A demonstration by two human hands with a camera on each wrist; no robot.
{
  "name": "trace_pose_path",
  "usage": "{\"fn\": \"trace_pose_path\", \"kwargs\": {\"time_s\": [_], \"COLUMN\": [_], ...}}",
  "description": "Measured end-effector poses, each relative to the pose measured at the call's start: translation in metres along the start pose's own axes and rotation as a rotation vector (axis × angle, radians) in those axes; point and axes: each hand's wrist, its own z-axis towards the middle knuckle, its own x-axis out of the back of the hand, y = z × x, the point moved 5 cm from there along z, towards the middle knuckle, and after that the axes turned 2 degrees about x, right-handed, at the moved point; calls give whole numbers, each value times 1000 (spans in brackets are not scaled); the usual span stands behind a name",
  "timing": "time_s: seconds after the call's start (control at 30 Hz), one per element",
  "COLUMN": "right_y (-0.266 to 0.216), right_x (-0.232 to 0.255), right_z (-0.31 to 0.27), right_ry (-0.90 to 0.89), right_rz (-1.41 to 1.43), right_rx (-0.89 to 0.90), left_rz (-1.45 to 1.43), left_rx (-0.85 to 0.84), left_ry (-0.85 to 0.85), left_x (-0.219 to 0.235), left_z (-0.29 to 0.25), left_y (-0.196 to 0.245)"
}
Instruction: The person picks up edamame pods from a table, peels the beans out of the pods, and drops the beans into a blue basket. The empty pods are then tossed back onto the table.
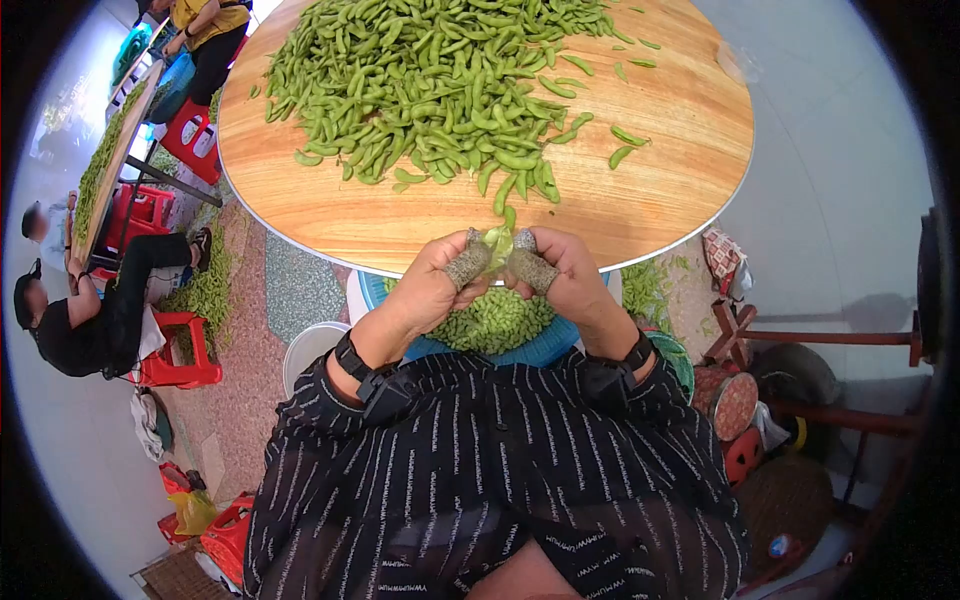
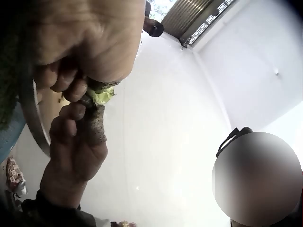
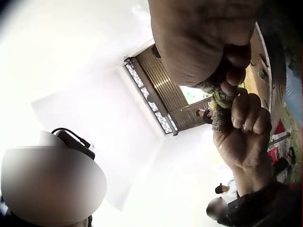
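At the table's near edge, my left hand (image 1: 432,282) and my right hand (image 1: 575,278) meet thumb to thumb. Both pinch a split green soybean pod (image 1: 498,248) between them. Grey textured covers wrap both thumbs. In the left wrist view the pod (image 2: 103,96) shows pale green between the thumbs; curled fingers hide part of it. The right wrist view shows only a bit of the pod (image 3: 221,100). Directly below the hands, shelled green beans (image 1: 495,325) fill a blue basin (image 1: 540,352).
A large heap of soybean pods (image 1: 420,90) covers the far part of the round wooden table (image 1: 370,225). Loose pods (image 1: 625,145) lie to its right. At left, other people sit at a long table beside red stools (image 1: 180,350). Wooden furniture (image 1: 820,338) stands at right.
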Motion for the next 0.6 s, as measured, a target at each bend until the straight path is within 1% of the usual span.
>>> {"fn": "trace_pose_path", "kwargs": {"time_s": [0.07, 0.13, 0.2, 0.23, 0.3, 0.33, 0.37, 0.4, 0.43, 0.47, 0.5, 0.53, 0.57, 0.6], "right_y": [-4, -2, -2, -2, -4, -8, -11, -11, -13, -14, -13, -16, -20, -26], "right_x": [1, 2, 5, 7, 8, 5, 2, 0, -3, -5, -2, 2, 5, 4], "right_z": [-1, -2, -4, -4, -5, -4, -3, -1, 2, 2, 4, 6, 7, 6], "right_ry": [54, 77, 99, 121, 144, 121, 95, 93, 73, 50, 45, 35, 29, 52], "right_rz": [-154, -200, -247, -266, -286, -395, -503, -499, -569, -635, -629, -614, -599, -554], "right_rx": [42, 12, -19, -30, -43, -20, -1, -13, 47, 100, 87, 110, 133, 78], "left_rz": [33, 68, 360, 360, 736, 734, 754, 771, 760, 796, 837, 668, 666, 551], "left_rx": [3, 5, -54, -55, -217, -214, -315, -412, -397, -300, -213, -230, -225, -186], "left_ry": [-18, -41, -21, -21, 66, 65, 95, 128, 133, 102, 66, 52, 49, 97], "left_x": [1, -1, -3, -1, 5, 4, 2, 0, 0, 0, 1, 3, 1, 1], "left_z": [-2, -5, -9, -11, -15, -13, -11, -10, -8, -4, 1, 4, 4, 4], "left_y": [-1, 0, 4, 6, 16, 16, 22, 28, 32, 33, 32, 33, 35, 36]}}
